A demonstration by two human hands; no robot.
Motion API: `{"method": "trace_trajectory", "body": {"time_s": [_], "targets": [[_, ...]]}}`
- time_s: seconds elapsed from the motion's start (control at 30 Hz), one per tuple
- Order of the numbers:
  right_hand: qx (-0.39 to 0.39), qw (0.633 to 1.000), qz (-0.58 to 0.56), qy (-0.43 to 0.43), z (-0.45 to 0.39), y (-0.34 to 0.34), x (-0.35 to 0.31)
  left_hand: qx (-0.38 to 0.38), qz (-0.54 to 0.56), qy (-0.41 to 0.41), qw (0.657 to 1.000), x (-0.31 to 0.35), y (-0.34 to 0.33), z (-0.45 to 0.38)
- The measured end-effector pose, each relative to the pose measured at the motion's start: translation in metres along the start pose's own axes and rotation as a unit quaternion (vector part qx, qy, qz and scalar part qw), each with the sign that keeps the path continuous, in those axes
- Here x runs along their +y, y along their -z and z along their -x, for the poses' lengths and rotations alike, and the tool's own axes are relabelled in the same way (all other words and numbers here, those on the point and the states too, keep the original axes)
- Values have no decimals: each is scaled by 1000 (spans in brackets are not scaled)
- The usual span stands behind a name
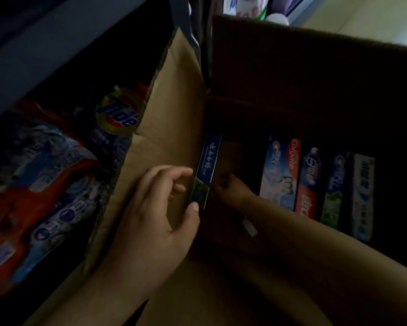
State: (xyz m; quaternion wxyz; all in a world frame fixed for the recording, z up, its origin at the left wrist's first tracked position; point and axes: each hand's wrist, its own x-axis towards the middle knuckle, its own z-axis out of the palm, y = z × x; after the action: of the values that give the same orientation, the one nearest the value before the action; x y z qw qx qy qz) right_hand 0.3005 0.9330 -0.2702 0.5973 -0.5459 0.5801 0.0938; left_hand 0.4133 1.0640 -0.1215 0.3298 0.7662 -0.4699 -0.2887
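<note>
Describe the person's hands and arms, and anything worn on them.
The left hand and right hand are bare: no gloves, no ring showing. The left forearm and right forearm are bare too, with no sleeve, watch or bracelet in view. The left thumbnail is short. The right hand is in shadow, its details unclear.

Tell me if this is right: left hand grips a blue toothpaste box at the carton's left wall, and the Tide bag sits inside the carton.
Partly. The left hand grips the blue toothpaste box at the left wall of the carton, but the head view shows the Tide bag outside it.
</note>
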Motion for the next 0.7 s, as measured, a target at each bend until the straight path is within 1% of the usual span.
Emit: {"method": "trace_trajectory", "body": {"time_s": [0.07,0.1,0.17,0.23,0.3,0.4,0.5,0.6,0.7], "targets": [[-5,999,-34,-11,-18,-10,8,-23,123,62,990,-3,-7,-4],[-6,999,-52,-17,-28,-17,14,-20,177,81,981,-6,-10,-5],[-27,996,-80,-27,-43,-31,28,2,221,85,972,-10,-12,-8],[-58,992,-105,-36,-55,-45,43,12,218,61,974,-12,-13,-8],[-85,985,-139,-50,-64,-58,58,9,193,40,980,-15,-13,-7],[-73,975,-207,-45,-60,-66,61,-5,155,26,988,-19,-11,-3],[-51,968,-240,-61,-50,-65,55,-9,139,18,990,-22,-9,-1],[-30,969,-235,-77,-46,-59,52,-6,134,12,991,-24,-10,-3],[-62,975,-198,-83,-30,-41,41,3,137,14,990,-27,-12,-3]]}}
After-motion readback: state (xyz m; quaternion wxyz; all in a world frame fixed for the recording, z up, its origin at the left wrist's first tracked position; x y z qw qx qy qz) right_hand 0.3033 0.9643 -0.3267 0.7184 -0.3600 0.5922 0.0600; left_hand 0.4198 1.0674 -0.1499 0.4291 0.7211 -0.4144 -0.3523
